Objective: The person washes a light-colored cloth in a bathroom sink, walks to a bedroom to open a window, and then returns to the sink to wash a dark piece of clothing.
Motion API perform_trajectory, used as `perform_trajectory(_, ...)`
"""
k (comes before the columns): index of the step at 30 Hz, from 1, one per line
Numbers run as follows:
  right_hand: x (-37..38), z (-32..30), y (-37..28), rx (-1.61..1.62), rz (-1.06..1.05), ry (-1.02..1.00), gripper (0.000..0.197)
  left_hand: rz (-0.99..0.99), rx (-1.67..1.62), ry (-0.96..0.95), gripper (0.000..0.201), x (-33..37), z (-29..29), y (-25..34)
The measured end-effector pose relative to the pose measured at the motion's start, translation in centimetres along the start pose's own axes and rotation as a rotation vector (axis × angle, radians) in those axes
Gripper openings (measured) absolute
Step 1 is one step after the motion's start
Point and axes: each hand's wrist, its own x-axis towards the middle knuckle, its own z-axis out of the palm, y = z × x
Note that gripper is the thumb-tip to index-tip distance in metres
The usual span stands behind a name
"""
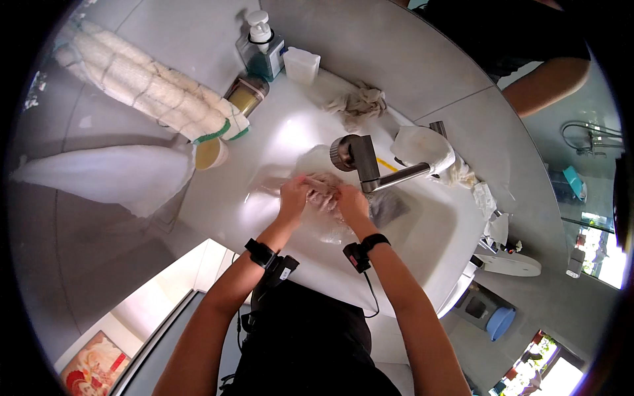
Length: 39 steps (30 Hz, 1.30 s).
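Note:
Both my hands are down in the white sink (pixel 432 245), gripping a wet, pinkish-beige cloth (pixel 322 189). My left hand (pixel 294 197) is closed on the cloth's left side. On its right side, the fingers of my right hand (pixel 352 202) are curled and closed on it, partly hidden by the bunched fabric. Water splashes around the cloth and below my hands. Just above my right hand reaches a dark metal faucet (pixel 364 164). Beside that hand, a grey patch (pixel 391 207) shows in the water; whether it is fabric cannot be made out.
On the sink's back ledge stand a pump bottle (pixel 265 59), a white container (pixel 302 65) and a crumpled cloth (pixel 358 105). A white bowl-like thing (pixel 423 148) sits behind the faucet. Towels (pixel 148 89) hang at left, near a yellowish cup (pixel 211 154). Devices with cables are strapped to both wrists.

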Motion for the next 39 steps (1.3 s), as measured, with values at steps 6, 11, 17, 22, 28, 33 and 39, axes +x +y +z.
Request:
perform_trajectory(6, 0.9, -0.5, 5.6, 0.245, 0.108, 0.214, 0.019, -0.208, 0.132, -0.017, 0.032, -1.5, 1.8, 0.9)
perform_trajectory(11, -4.7, -7.2, 0.8, 1.707, 0.196, -0.105, 0.021, -0.122, 0.038, -0.177, 0.026, 0.5, 1.6, -0.2)
perform_trajectory(17, -9.0, -12.6, -2.1, 1.62, 0.132, 0.047, 0.022, -0.163, -0.062, 0.018, 0.017, 3.5, 5.0, -1.9)
perform_trajectory(22, -12.6, -16.7, -4.2, 1.624, 0.046, 0.193, 0.023, -0.32, -0.111, -0.355, 0.018, 5.2, 5.4, -4.3)
perform_trajectory(28, -13.2, -17.6, -1.1, 1.282, 0.087, 0.365, 0.023, -0.249, 0.248, -0.234, 0.013, 2.4, 5.4, -1.1)
perform_trajectory(33, -10.1, -12.0, 2.5, 1.005, 0.252, 0.268, 0.021, -0.325, -0.036, -0.396, 0.013, 2.4, 3.4, -0.5)
perform_trajectory(39, -7.4, -6.4, 2.1, 0.291, -0.037, 0.276, 0.017, -0.04, 0.154, 0.089, 0.018, 2.4, 3.5, -3.0)
